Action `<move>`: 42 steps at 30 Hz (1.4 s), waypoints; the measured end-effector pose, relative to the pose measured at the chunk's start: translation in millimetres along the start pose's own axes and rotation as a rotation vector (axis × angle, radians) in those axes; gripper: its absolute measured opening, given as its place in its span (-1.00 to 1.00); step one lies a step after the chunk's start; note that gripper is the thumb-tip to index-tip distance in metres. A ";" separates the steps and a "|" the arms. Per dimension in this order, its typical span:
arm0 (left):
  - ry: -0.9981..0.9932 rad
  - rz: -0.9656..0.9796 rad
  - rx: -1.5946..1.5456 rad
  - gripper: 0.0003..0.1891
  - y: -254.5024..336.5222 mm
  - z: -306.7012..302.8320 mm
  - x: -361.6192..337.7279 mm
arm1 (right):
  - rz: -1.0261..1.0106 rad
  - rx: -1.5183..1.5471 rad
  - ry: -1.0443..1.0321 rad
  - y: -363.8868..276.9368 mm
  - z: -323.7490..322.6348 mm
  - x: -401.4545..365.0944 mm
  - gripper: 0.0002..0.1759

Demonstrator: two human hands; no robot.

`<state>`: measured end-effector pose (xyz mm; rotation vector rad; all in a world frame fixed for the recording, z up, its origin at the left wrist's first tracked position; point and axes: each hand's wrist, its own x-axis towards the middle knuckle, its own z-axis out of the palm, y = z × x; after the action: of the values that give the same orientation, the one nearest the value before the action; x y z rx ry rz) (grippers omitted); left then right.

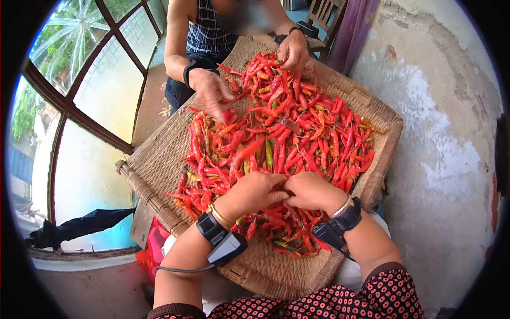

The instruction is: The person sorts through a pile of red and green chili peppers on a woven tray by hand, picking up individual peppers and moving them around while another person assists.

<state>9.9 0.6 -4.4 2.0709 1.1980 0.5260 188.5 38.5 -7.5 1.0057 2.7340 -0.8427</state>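
Red chili peppers, with a few green, yellow and orange ones, lie heaped on a woven stool-like surface. Over the near part of the heap, my left hand and my right hand meet at the fingertips. The fingers of both hands are bent and pressed together. What they hold between them, if anything, is too small to make out. A green pepper lies just beyond my hands. Each of my wrists carries a bangle and a strapped device.
A person across the heap has both hands over its far side. A barred window stands at the left, with a dark cloth below. A worn wall runs along the right. A wooden chair is behind.
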 end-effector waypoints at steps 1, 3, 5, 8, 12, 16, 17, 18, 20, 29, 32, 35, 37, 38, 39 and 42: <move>-0.030 -0.030 0.039 -0.71 3.9 -0.8 -2.8 | -0.002 -0.004 0.005 2.2 -0.5 -0.8 -0.80; -0.099 -0.037 0.048 -0.72 0.7 0.2 -3.6 | -0.031 0.057 0.073 5.5 2.9 -3.6 -0.78; -0.164 -0.042 0.058 -0.73 -7.4 3.9 -4.6 | -0.054 0.069 0.090 0.8 2.3 -4.2 -0.79; -0.235 -0.020 0.106 -0.78 -11.1 0.8 -7.8 | -0.065 0.118 0.104 -1.3 -5.5 -4.0 -0.80; -0.257 -0.187 -0.017 -0.81 -5.4 -29.8 -11.9 | 0.046 0.082 0.289 11.0 -9.4 -8.6 -0.83; -0.038 -0.220 -0.216 -0.83 -13.7 -46.5 -11.8 | 0.170 -0.037 0.288 16.9 -10.5 -11.2 -0.80; 0.132 -0.192 -0.400 -0.82 -14.4 -44.7 -7.6 | 0.128 -0.077 0.240 18.8 -5.9 -11.0 -0.77; 0.302 -0.162 -0.583 -0.74 -16.5 -41.9 -3.5 | 0.094 -0.050 0.208 16.7 -2.2 -10.0 -0.73; 0.459 -0.071 -0.584 -0.50 -31.9 -36.2 1.6 | 0.045 -0.042 0.173 11.4 3.2 -8.3 -0.70; 0.194 -0.311 0.642 -0.60 -16.7 -9.2 -13.1 | 0.013 -0.068 -0.038 -2.5 9.1 -5.6 -0.74; 0.174 -0.341 0.637 -0.63 -17.1 -6.6 -8.8 | 0.007 -0.093 0.014 -2.8 11.6 -7.1 -0.81; 0.163 -0.314 0.607 -0.63 -21.0 -7.2 -7.7 | -0.016 -0.116 0.052 3.9 14.5 -4.9 -0.88; 0.106 -0.293 0.544 -0.66 -22.4 -10.2 -9.2 | -0.037 -0.097 0.077 9.0 16.4 -4.8 -0.87; 0.054 -0.272 0.483 -0.68 -22.5 -12.2 -10.0 | -0.059 -0.082 0.104 11.2 16.0 -5.1 -0.84; 0.051 -0.272 0.482 -0.68 -22.9 -13.7 -11.3 | -0.058 -0.080 0.104 12.2 13.9 -5.6 -0.84; 0.048 -0.187 0.280 -0.73 -20.0 -23.3 -15.7 | 0.027 -0.057 0.048 9.7 0.9 -8.1 -0.84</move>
<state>-24.5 2.1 -3.0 2.1539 1.5493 0.3370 200.7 39.5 -10.5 1.0633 2.7604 -0.7414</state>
